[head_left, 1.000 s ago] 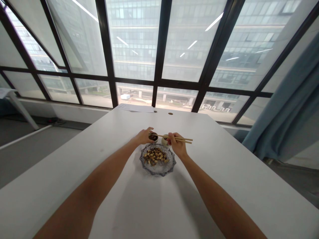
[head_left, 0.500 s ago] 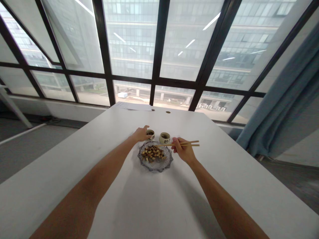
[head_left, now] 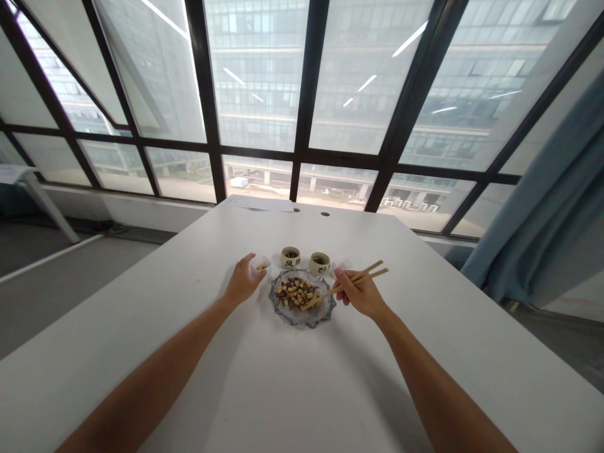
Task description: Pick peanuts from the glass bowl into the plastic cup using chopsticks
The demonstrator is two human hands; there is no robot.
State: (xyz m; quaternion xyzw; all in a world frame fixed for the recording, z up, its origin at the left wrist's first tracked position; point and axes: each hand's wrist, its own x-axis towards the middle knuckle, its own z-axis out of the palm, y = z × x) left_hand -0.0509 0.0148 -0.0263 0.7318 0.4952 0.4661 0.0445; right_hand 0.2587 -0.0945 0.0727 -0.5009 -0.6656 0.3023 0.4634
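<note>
Two small cups behind a glass dish of nuts, chopsticks dipping in.
Right hand, fingers pinching the chopsticks, has their tips in the mixed nuts of the glass dish; most nuts remain there, each cup holding only a little. Left hand rests on the worktop beside the dish, fingers loosely spread.

Chopsticks tips blur among the glass dish's nuts.
</note>
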